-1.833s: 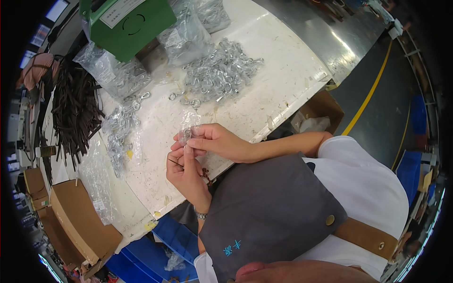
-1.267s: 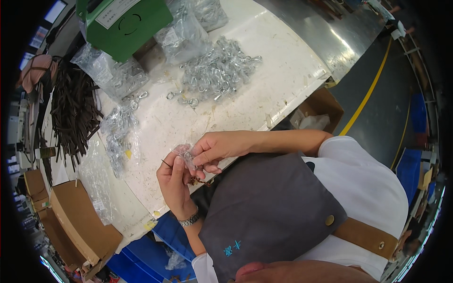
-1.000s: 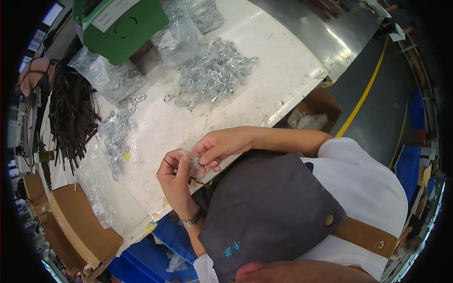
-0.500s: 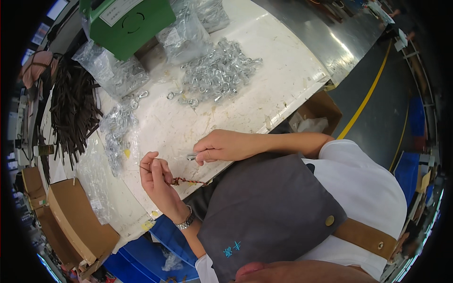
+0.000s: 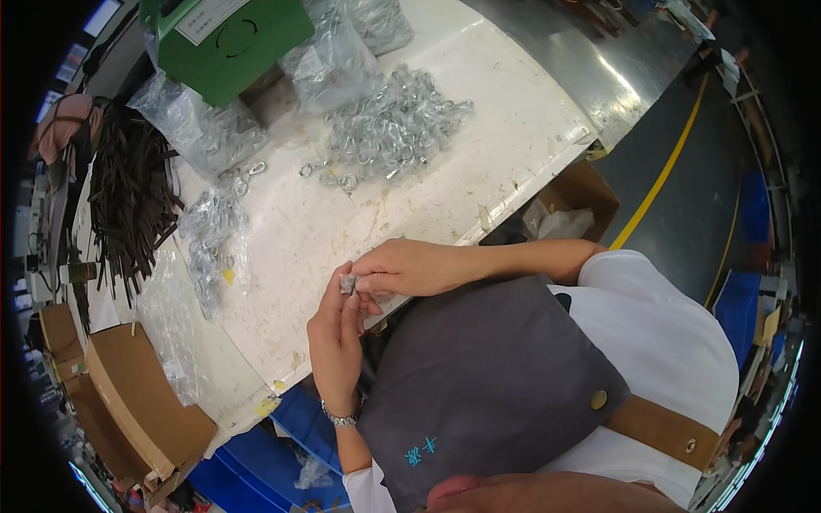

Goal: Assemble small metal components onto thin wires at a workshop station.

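My left hand (image 5: 336, 335), wearing a metal watch, and my right hand (image 5: 416, 265) meet over the table's near edge. Between their fingertips is a small metal snap hook (image 5: 347, 283) in clear plastic, only partly showing. Both hands are closed around it, the right thumb and fingers pinching from the right and the left fingers from below. Farther off lies a heap of similar silvery snap hooks (image 5: 398, 128), with a few loose ones at its near-left side. Another cluster of wrapped metal hooks (image 5: 208, 235) lies to the left.
A green box (image 5: 231, 47) stands at the far left beside clear bags of metal parts (image 5: 329, 68). Dark brown strips (image 5: 132, 201) hang in a bundle at the left. Cardboard boxes (image 5: 141, 398) and a blue bin (image 5: 256, 470) sit below the white table (image 5: 445, 192).
My left hand has moved right and up to meet my right hand at the snap hook. The reddish braided cord that hung from my left fingers no longer shows. The right hand has barely moved.
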Demonstrator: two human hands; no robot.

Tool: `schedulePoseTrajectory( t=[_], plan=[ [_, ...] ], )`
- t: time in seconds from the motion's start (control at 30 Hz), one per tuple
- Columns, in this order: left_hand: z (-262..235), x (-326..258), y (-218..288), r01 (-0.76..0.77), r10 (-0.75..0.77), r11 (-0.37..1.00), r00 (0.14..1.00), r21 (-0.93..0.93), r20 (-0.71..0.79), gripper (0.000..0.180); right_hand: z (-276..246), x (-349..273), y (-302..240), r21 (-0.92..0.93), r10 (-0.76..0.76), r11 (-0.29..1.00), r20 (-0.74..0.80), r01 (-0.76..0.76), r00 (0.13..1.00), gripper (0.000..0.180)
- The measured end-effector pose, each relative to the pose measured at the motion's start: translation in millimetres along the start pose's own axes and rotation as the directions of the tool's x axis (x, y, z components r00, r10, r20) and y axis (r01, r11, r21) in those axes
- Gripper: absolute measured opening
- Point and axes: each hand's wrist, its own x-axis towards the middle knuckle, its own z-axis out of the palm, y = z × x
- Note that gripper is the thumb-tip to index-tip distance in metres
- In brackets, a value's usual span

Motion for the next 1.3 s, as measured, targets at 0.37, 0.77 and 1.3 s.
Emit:
schedulePoseTrajectory(
  t=[0.37,0.77,1.3],
  plan=[
    [10.0,11.8,-23.4,-0.042,-0.030,0.945,0.976,-0.324,-0.214,0.036,-2.0,15.0,-9.1,-0.072,-0.088,0.994,-0.084,0.082,0.993,0.026],
    [-90.6,43.4,-48.7,0.100,0.285,0.794,0.811,0.600,-0.512,0.022,-116.1,7.0,-25.4,-0.681,-0.472,0.728,-0.580,-0.077,0.664,0.031],
    [-120.1,71.9,-68.7,0.097,0.260,0.790,0.841,0.606,-0.474,0.018,-10.6,22.2,7.7,-0.373,-0.254,0.909,-0.151,0.183,0.955,0.028]
  ],
)
